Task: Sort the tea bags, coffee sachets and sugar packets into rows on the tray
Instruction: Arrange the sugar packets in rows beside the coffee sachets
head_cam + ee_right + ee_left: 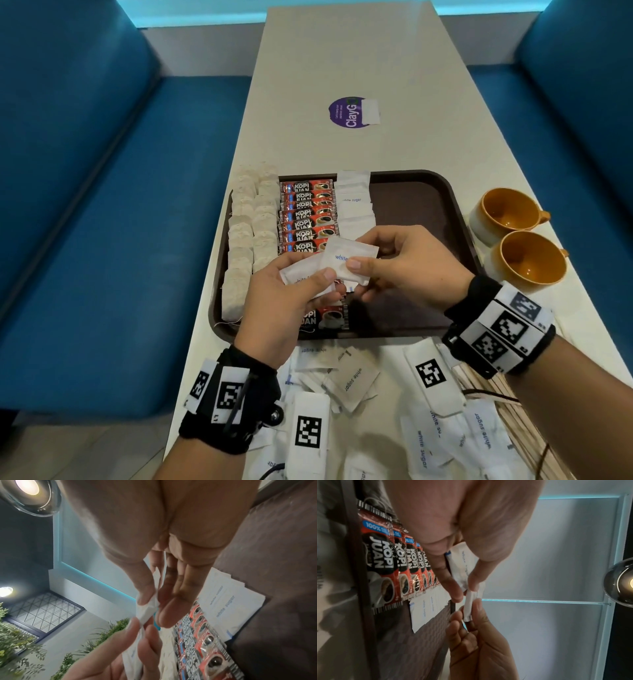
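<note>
A brown tray holds tea bags in two columns at its left. Beside them lie a column of red coffee sachets and a column of white sugar packets. Over the tray's near half, my left hand holds a small stack of sugar packets between thumb and fingers. My right hand pinches the top sugar packet by its edge. The left wrist view shows that pinched sugar packet edge-on, and the right wrist view shows the same sugar packet between both hands.
Two orange-lined cups stand right of the tray. Loose sugar packets and wooden stirrers lie on the table's near end. A purple sticker marks the far tabletop. Blue benches flank the table.
</note>
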{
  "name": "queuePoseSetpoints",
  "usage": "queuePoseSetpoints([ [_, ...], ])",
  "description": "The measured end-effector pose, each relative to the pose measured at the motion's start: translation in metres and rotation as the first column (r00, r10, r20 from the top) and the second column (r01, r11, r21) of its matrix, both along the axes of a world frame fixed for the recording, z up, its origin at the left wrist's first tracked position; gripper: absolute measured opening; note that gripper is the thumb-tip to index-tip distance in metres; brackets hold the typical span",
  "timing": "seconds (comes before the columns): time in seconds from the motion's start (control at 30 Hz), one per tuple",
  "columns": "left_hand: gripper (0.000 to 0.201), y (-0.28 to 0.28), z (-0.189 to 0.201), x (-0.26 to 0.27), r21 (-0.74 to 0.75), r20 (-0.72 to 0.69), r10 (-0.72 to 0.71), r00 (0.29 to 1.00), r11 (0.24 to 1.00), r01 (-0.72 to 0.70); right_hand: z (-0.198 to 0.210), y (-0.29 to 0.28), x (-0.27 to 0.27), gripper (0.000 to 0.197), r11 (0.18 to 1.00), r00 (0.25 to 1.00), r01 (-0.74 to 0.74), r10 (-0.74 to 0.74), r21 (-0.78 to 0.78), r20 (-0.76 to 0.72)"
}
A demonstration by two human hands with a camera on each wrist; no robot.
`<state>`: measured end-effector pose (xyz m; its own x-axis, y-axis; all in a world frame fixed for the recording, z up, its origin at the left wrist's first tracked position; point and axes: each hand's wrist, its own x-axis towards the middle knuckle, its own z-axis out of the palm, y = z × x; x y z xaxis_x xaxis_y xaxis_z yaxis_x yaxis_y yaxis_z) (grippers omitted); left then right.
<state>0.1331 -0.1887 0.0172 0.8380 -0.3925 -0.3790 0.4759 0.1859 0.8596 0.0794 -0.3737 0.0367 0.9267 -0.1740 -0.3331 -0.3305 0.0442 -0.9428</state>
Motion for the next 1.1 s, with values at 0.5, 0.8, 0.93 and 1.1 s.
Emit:
queuePoseSetpoints([
  [0.5, 0.027, 0.003, 0.005, -0.002, 0.161, 0.109, -0.001, 0.994, 0.987, -0.017, 0.003, -0.007, -0.005, 0.02, 0.998, 1.0, 0.025, -0.025, -0.054, -0.009],
  [0.8, 0.018, 0.008, -0.007, 0.002, 0.049, 0.023, 0.056, 0.998, 0.997, -0.057, -0.01, -0.035, -0.007, 0.01, 0.983, 0.985, 0.15, -0.158, -0.106, -0.071],
  [0.93, 0.031, 0.011, -0.011, 0.005, 0.051, 0.01, 0.069, 0.998, 0.996, -0.07, -0.025, -0.038, -0.01, 0.017, 0.971, 0.973, -0.008, -0.048, -0.241, -0.224],
  [1.1, 0.031, 0.009, -0.014, 0.003, 0.022, -0.003, 0.077, 0.997, 0.997, -0.077, -0.04, -0.035, -0.009, 0.018, 0.933, 0.952, -0.082, -0.031, -0.35, -0.305],
])
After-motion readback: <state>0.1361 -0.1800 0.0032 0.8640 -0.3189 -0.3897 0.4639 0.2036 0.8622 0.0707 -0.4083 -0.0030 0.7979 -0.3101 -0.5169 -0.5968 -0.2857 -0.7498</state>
